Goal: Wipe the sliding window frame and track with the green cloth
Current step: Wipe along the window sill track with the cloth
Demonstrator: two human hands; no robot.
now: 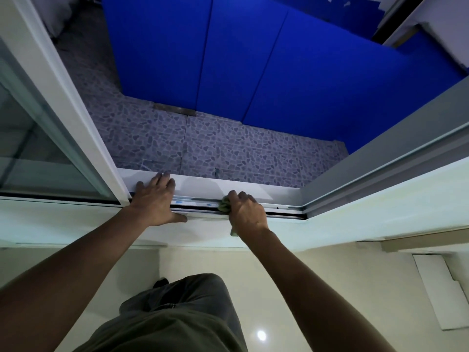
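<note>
Here the right hand (247, 212) grips green cloth (223, 205) on track (198, 201).

A pale green crumpled cloth (223, 205) sits at centre frame against the white metal window frame (76, 105) and its dark-lined bottom track (198, 203). Upper frame shows vivid blue panels (253, 59); below them, grey pebble-patterned floor tiles (228, 151). Lower frame: cream wall (317, 275), olive-grey trousers (177, 313).

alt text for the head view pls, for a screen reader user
Seen from above, a person's right hand grips a bunched green cloth pressed into the track of an open sliding window. The left hand rests flat on the white sill beside the glass pane; below outside lie patterned tiles and blue panels.
</note>
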